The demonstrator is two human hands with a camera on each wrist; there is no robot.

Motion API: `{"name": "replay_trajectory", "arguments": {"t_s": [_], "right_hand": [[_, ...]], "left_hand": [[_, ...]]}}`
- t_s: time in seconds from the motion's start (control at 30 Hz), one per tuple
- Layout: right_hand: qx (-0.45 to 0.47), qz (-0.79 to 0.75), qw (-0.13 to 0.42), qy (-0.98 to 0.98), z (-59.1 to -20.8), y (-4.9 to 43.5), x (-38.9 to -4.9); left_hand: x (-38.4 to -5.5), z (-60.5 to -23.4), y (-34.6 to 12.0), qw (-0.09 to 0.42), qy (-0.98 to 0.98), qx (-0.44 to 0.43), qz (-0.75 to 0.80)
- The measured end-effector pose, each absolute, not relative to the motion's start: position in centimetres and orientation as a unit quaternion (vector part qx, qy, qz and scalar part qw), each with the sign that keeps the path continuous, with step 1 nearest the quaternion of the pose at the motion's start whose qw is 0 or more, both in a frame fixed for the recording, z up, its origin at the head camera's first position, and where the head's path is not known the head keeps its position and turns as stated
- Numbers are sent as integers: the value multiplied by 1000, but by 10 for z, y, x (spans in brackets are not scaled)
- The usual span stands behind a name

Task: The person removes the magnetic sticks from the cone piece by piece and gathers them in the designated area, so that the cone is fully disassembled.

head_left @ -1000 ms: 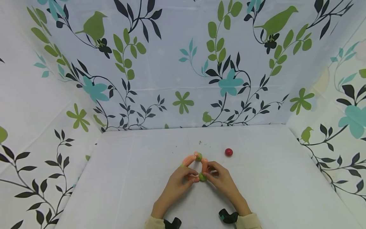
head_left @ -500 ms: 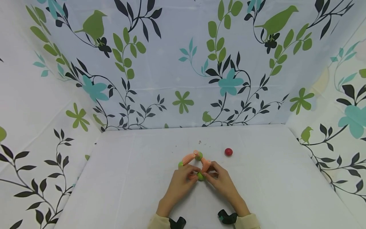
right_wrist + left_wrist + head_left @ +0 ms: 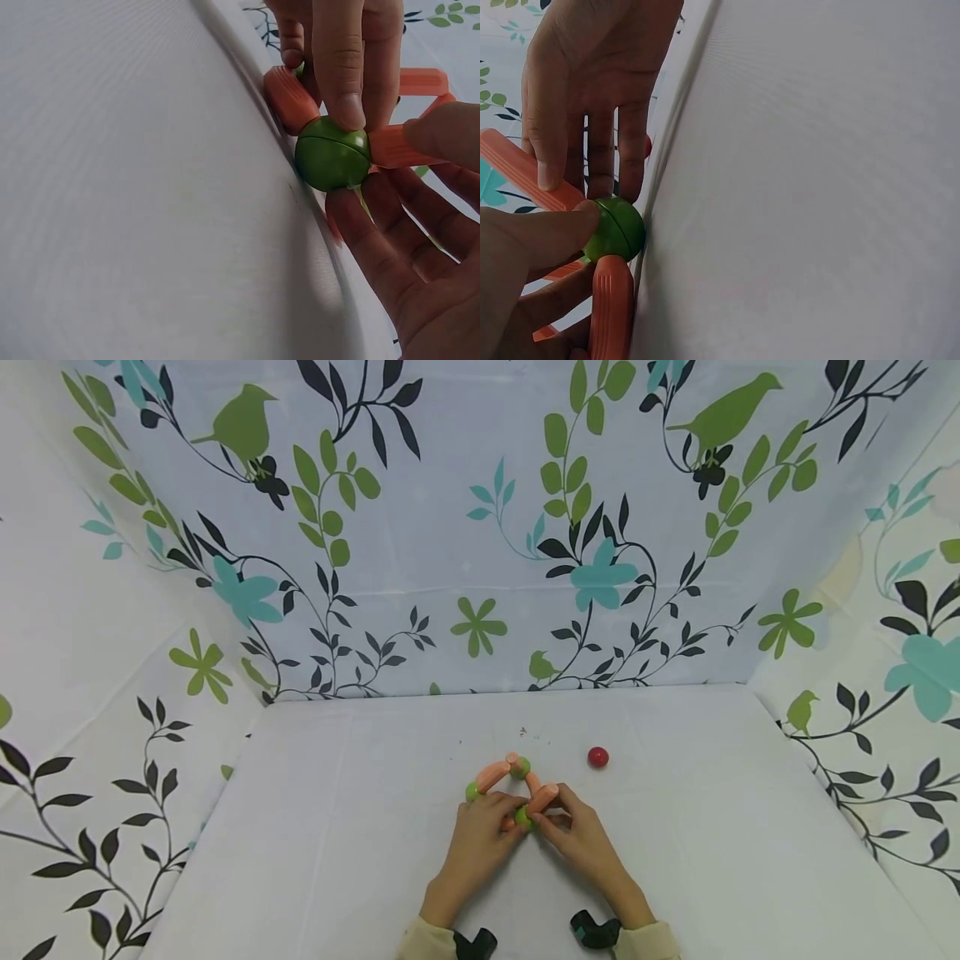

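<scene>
A toy of ribbed orange sticks (image 3: pixel 492 776) and green balls forms a rough ring between my hands. My left hand (image 3: pixel 483 839) pinches the near green ball (image 3: pixel 620 234), its thumb pressed on the seamed surface. My right hand (image 3: pixel 583 837) grips an orange stick (image 3: pixel 394 146) that meets this ball, thumb on the stick and a fingertip at the ball's side. Another orange stick (image 3: pixel 611 307) runs from the ball on my left hand's side. Farther off, a second green ball (image 3: pixel 520 767) and a third green ball (image 3: pixel 472 792) join other sticks. My fingers hide part of the ring.
A red ball (image 3: pixel 597 757) lies on the white table covering (image 3: pixel 375 793), behind and right of my hands. Small dark specks mark the cloth beyond the toy. A patterned curtain (image 3: pixel 420 510) rises at the back, and dark wrist straps (image 3: pixel 595 930) sit at my sleeves.
The stick in my right hand has swung outward to the right, so the stick behind it shows separately. My left hand has shifted a little to the right along with the near ball.
</scene>
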State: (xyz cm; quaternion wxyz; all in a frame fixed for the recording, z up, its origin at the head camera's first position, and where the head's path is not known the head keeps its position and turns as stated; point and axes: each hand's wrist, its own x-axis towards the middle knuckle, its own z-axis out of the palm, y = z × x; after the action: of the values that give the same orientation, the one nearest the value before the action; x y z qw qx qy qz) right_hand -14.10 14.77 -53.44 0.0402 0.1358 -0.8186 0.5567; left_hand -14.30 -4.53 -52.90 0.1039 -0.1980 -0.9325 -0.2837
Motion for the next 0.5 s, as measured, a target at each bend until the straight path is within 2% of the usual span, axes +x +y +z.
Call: {"name": "replay_trajectory", "arguments": {"t_s": [0.5], "right_hand": [[158,569,70,-804,-542,148,-142]], "left_hand": [[-143,-532,-45,119,-930,-198,-287]]}}
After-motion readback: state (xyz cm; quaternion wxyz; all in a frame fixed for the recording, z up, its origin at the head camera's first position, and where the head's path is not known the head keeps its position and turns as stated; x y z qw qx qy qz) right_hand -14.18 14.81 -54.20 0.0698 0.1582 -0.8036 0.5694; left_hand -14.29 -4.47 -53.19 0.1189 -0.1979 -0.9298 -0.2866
